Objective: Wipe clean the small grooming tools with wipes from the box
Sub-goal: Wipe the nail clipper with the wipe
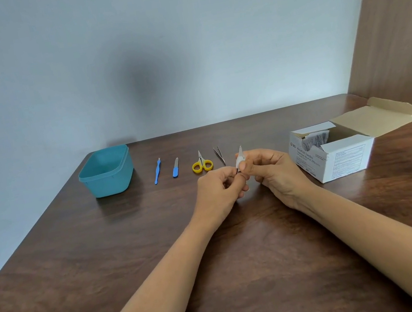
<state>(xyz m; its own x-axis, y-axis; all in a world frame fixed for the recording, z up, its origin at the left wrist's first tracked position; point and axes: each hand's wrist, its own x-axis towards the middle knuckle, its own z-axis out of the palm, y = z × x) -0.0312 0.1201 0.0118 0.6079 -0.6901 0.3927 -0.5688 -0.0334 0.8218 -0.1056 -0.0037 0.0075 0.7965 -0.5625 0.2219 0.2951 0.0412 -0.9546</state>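
I see the left hand (219, 190) gripping a slim metal tool (238, 170) (mostly hidden). Right hand (271, 168) pinches a white wipe (239, 162) around it.

One camera only, worn on my head. It looks forward and moderately down across the dark brown wooden table (133, 248) toward the pale blue-grey wall (130, 60) at the far edge. My left hand (216, 192) and right hand (275, 172) sit near frame centre at arm's reach; both forearms enter from the bottom edge. A brown wood-grain panel (395, 31) bounds the right side.
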